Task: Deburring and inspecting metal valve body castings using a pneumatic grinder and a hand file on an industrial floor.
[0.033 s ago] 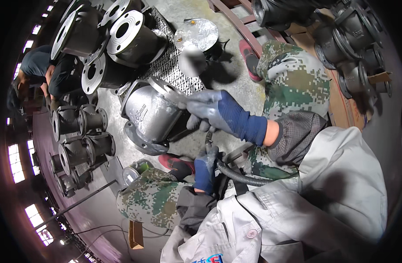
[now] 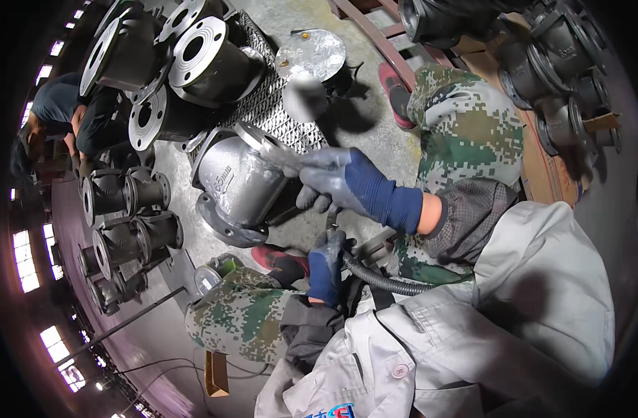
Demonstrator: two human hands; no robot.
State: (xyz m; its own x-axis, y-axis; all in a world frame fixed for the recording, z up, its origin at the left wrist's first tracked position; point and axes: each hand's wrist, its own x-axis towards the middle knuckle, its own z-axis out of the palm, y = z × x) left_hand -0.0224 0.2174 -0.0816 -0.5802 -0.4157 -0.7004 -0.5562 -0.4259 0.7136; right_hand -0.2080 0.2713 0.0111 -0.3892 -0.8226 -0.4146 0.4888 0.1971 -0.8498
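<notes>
A silver-grey flanged valve body [image 2: 239, 181] lies tilted on the floor in front of me. My right hand [image 2: 336, 174], in a blue and grey coated glove, grips the rim of its upper flange. Lower down, between my knees, my left hand [image 2: 324, 268] wears the same kind of glove. Its fingers are wrapped round a hose-fed hand tool [image 2: 332, 220], of which only a short end shows above the fist. From beside that hand a black corrugated hose [image 2: 385, 281] curves off to the right. The tool's kind cannot be made out.
Dark valve bodies [image 2: 207, 63] are piled on a metal mesh [image 2: 263, 97] at the far left. More castings [image 2: 134, 223] stand left, others [image 2: 563, 76] far right. A round-topped drum [image 2: 312, 56] stands ahead near a brown metal frame [image 2: 378, 38]. Another person [image 2: 61, 104] bends over at far left.
My right hand sits very slightly farther right at the flange rim. Otherwise nothing has visibly moved.
</notes>
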